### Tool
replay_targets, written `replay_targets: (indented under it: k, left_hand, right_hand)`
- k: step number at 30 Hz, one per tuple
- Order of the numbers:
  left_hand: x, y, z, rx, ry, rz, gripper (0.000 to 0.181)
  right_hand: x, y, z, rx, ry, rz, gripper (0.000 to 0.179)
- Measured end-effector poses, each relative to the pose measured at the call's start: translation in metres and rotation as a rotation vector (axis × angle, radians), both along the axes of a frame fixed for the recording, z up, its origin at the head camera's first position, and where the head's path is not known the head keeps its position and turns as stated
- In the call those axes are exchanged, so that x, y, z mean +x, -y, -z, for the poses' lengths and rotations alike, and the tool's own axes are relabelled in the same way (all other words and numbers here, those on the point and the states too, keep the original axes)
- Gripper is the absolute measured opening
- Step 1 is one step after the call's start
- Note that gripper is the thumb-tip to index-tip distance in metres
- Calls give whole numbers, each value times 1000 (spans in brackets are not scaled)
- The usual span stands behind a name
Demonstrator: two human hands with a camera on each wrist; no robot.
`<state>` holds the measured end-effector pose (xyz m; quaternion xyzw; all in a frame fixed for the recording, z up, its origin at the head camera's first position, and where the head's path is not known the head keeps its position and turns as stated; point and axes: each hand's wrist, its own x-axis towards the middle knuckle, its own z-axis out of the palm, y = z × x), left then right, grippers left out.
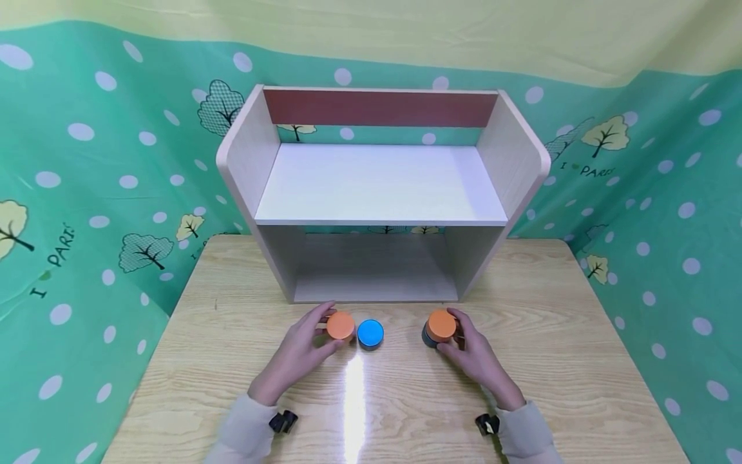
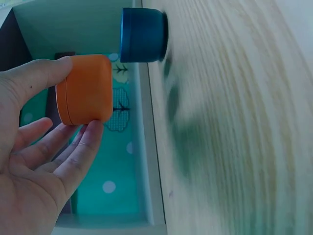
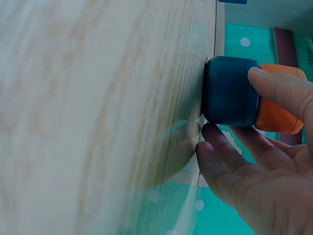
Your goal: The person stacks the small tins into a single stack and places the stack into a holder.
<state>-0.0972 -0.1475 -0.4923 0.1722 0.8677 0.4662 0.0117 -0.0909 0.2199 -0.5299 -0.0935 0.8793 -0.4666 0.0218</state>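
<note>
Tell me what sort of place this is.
Probably a staged tabletop setup, not a lived-in room: a wooden table, a small open shelf unit on it, and a polka-dot tree-print cloth backdrop hung behind.

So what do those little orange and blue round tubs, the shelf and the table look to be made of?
The orange tub in the left hand and the blue tub look like smooth matte plastic: even colour, moulded rounded edges. The shelf seems pale wood-look laminated board, given its flat panels and faint grain. The table shows printed-looking wood grain with a glossy glare streak, probably laminate rather than bare wood.
</note>
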Motion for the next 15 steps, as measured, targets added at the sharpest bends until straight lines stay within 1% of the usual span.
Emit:
replay_targets:
  k: [3,10,15]
  left_hand:
    - [-2,-3,-1,10,-8,19,78]
    - [-6,-13,-5,-11,-29,43,77]
    - [-10,-17,-8,-3,-46,71,77]
  right_hand:
    - [0,0,0,3,4,3,76]
    - [0,0,0,0,6,0,76]
    - [0,0,1,-5,7,1,76]
